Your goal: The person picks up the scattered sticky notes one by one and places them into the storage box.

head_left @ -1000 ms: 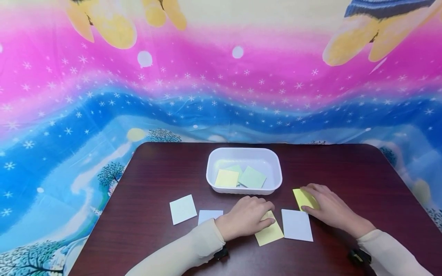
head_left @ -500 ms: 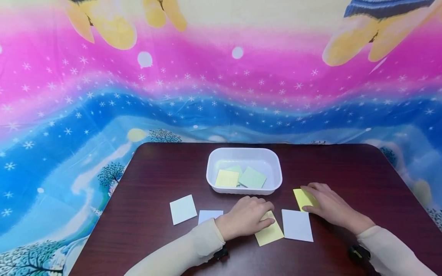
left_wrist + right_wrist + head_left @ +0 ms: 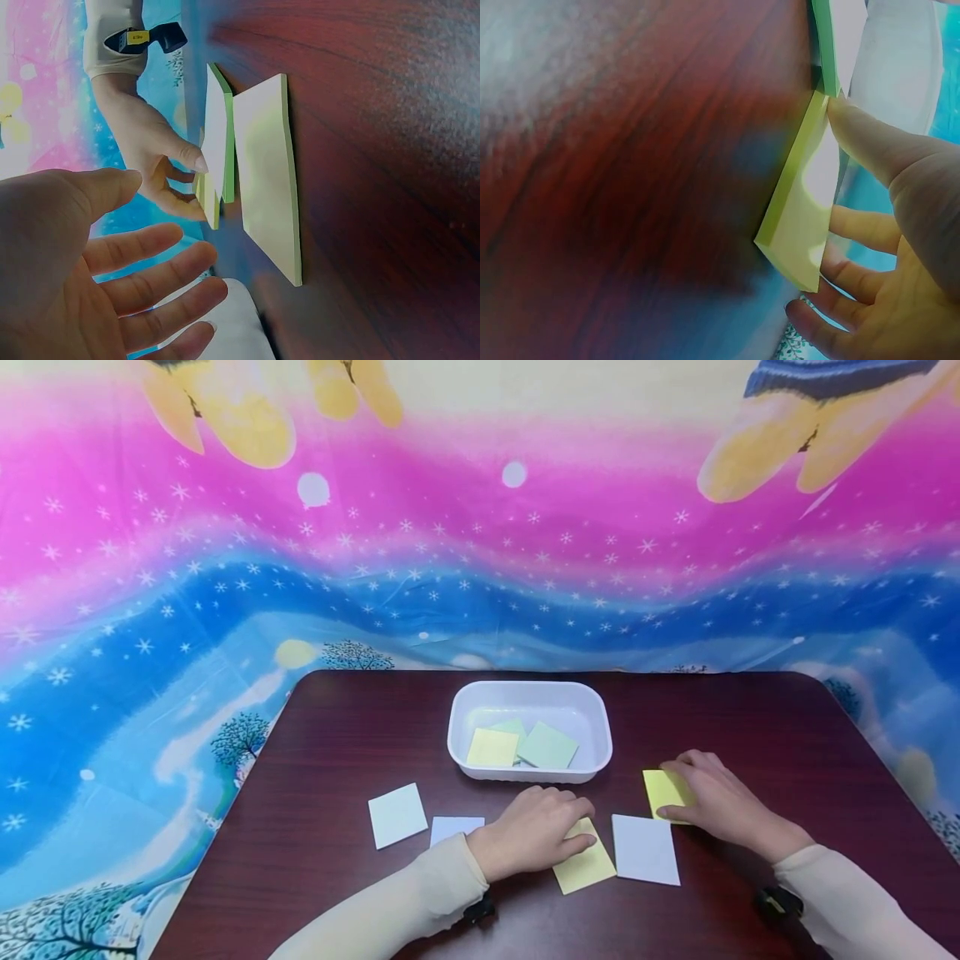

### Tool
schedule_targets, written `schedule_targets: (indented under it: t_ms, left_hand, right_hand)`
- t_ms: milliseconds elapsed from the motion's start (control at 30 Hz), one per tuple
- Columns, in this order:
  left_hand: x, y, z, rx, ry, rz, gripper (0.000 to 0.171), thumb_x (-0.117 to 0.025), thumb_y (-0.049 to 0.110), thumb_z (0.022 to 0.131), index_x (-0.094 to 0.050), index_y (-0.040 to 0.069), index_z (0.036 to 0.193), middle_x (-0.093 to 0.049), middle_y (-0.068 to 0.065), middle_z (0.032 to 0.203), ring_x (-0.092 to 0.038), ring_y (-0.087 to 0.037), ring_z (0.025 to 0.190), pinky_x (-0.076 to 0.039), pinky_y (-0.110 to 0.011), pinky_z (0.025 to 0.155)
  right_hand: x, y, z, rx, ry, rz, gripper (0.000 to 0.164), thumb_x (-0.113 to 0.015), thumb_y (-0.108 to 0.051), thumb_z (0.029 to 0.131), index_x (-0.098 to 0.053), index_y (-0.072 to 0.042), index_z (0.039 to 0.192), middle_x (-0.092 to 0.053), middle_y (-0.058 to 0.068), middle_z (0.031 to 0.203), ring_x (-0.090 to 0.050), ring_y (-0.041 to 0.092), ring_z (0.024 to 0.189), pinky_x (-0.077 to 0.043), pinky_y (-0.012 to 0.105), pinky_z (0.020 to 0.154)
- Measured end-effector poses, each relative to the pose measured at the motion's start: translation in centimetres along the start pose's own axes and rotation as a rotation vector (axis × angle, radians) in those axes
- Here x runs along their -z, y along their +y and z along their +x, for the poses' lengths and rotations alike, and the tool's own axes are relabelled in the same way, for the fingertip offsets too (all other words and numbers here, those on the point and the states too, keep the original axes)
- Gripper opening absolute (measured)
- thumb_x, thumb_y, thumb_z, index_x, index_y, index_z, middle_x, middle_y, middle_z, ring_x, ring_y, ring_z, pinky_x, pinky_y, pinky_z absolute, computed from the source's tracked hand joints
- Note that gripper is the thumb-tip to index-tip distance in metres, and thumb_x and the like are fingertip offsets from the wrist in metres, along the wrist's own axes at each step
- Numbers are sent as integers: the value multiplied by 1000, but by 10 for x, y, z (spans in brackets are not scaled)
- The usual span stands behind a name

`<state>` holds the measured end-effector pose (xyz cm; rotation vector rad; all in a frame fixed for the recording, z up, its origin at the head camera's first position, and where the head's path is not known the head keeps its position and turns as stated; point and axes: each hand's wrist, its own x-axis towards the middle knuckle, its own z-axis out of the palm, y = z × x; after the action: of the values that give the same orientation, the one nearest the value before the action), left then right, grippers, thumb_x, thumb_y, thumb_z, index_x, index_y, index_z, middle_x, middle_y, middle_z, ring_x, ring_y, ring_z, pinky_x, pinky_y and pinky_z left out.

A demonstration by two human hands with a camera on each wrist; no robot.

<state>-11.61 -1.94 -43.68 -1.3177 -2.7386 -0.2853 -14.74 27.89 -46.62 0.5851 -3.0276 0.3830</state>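
Observation:
My right hand (image 3: 722, 806) pinches the bright yellow sticky note pad (image 3: 662, 792), which lies on the table at the right. In the right wrist view the thumb (image 3: 870, 139) meets one edge of that pad, with the other fingers (image 3: 855, 277) at the opposite side. My left hand (image 3: 525, 831) hovers over a pale yellow sticky note pad (image 3: 588, 868), partly covering it in the head view. The left wrist view has its fingers (image 3: 157, 285) spread and loosely bent, holding nothing. Between the hands lies a white sticky note pad (image 3: 645, 850).
A white plastic basin (image 3: 588, 718) stands at the back, with a yellow pad (image 3: 491, 747) and green pads (image 3: 551, 746) inside. Left of my left hand lie a pale mint pad (image 3: 397, 816) and a lavender pad (image 3: 456, 828), partly hidden by the sleeve. A printed cloth hangs behind the table.
My right hand has shifted slightly to the right, and the bright yellow pad has slid with it. My left hand has stayed in place.

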Motion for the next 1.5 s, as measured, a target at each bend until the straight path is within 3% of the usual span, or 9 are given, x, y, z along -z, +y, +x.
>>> schedule_targets:
  t_ms: [233, 433, 633, 933, 1233, 1500]
  left_hand:
    - [-2, -1, 2, -9, 17, 3, 29, -54, 44, 90, -66, 22, 104, -62, 12, 84, -54, -4, 71, -42, -22, 62]
    - [-4, -1, 4, -13, 27, -9, 29, -54, 44, 90, -66, 22, 104, -61, 13, 83, -52, -4, 69, -41, -22, 61]
    - [-5, 0, 5, -13, 43, 7, 29, -54, 45, 90, -66, 23, 102, -60, 13, 82, -52, -3, 67, -41, -22, 60]
    - [-2, 0, 6, -22, 55, 22, 30, -53, 45, 90, -67, 22, 104, -62, 12, 84, -55, -3, 71, -43, -22, 62]
    - [0, 0, 9, -29, 74, 6, 30, -52, 44, 91, -66, 21, 105, -62, 13, 87, -55, -3, 75, -43, -21, 64]
    - [6, 0, 14, -25, 69, -11, 31, -54, 42, 91, -66, 19, 107, -62, 12, 87, -54, 0, 72, -44, -20, 64]
  right_hand:
    - [1, 0, 2, -35, 5, 22, 73, -79, -52, 61, -59, -5, 114, -57, 10, 105, -45, 23, 85, -41, 36, 64]
    - [3, 0, 1, -51, 7, 39, 60, -74, -48, 71, -58, -8, 113, -60, 8, 101, -49, 22, 84, -44, 38, 65]
    - [5, 0, 1, 4, 77, 32, 40, -72, -32, 78, -64, -6, 108, -63, 8, 100, -57, 24, 90, -48, 45, 74]
    - [13, -1, 4, 134, 174, 133, 13, -69, -13, 82, -68, -14, 95, -62, -7, 90, -56, 9, 80, -50, 35, 68]
    - [22, -8, 4, 165, 186, 179, 13, -68, -13, 83, -67, -21, 94, -58, -15, 86, -50, 1, 74, -47, 28, 63]
    - [31, -19, 3, 158, 213, 163, 10, -67, -17, 85, -66, -23, 93, -58, -16, 87, -49, 1, 73, -45, 28, 62]
